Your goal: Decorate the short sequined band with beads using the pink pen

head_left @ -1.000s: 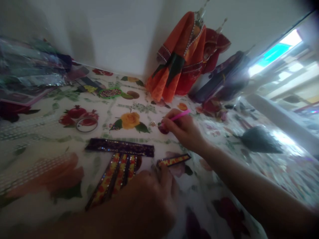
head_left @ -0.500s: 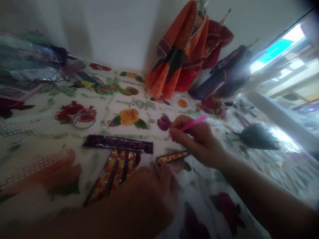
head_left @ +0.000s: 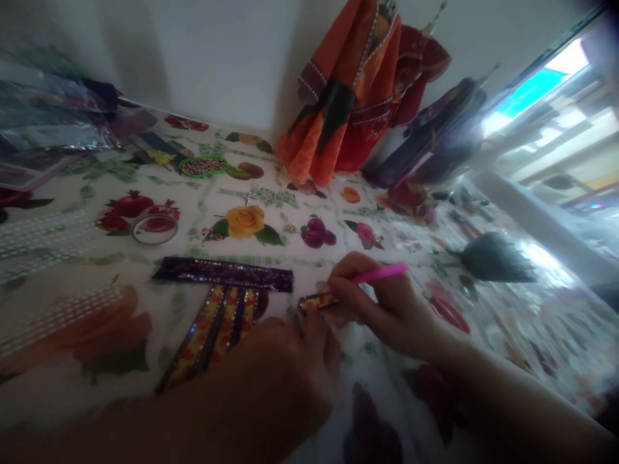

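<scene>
Right hand (head_left: pixel 387 309) pinches a pink stick (head_left: pixel 382 274) pen-style, tip down on a small trim strip (head_left: pixel 316 301) on the floral tablecloth (head_left: pixel 411 386) — left hand (head_left: pixel 285 374) fingertips pin the strip's near end (steadying it, probably), fingers curled.

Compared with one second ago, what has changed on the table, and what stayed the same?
The right hand, gripping the pink tool, came back from the far plum print toward the person and now works at the small orange strip. The left hand stays pressed beside that strip. The purple band and the tape ring have not moved on the tablecloth.
</scene>
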The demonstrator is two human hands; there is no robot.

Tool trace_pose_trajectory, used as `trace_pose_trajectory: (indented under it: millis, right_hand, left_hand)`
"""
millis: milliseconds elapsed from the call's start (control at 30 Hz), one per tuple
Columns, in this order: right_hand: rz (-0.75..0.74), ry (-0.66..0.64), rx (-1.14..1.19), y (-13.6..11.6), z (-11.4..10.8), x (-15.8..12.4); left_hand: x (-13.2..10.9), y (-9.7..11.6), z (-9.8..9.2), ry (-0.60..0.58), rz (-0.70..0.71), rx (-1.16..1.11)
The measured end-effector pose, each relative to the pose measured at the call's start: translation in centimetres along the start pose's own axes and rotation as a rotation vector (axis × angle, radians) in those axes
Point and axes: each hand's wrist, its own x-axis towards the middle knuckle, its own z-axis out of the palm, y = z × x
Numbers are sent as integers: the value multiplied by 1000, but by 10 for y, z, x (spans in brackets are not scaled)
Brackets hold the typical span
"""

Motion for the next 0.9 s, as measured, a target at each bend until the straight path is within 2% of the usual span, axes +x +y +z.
trace_pose_trajectory:
  millis: [233,400,533,733,900]
  right_hand:
    - [-65,-65,-59,1,5,5]
    - [-17,-33,-51,2,4,3]
    - [-30,-60,-25,1,0,5]
    - [-34,193,10,16,-3,42]
    - [-16,191,34,40,4,73]
  left_hand:
    - [2,-2,3,-4,11,-9]
    - [1,-3,4,-15,28,-26]
    - [0,-2,5,-10,27,-26]
    - [0,-2,4,13,43,4]
    - [-1,-3,7,12,43,-4]
